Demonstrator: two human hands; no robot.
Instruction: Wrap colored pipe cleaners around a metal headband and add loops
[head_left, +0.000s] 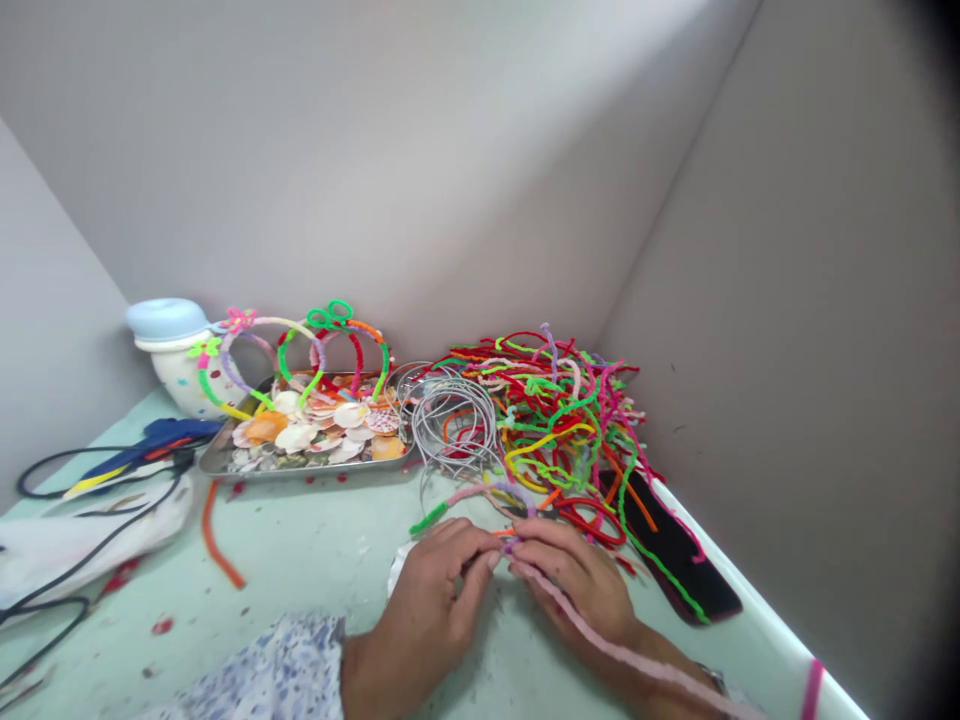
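My left hand (442, 590) pinches with thumb and forefinger at a small purple and orange spot between the hands. Facing it, my right hand (581, 575) has its fingers closed round the same spot. A long pale pink pipe cleaner (600, 638) runs from the right fingertips across that hand and forearm toward the lower right. Just beyond the fingertips curves a band wrapped in green, pink and purple pipe cleaner (480, 492), its purple end reaching the right fingers. The exact joint is hidden by my fingertips.
A metal tray (315, 472) of seashells holds several fuzzy headbands (360, 345) behind my hands. Coiled grey wire (455, 425) and a heap of coloured pipe cleaners (555, 400) lie right of it. Also around: a dark phone (697, 580), blue-handled pliers (157, 440), a white bottle (187, 370).
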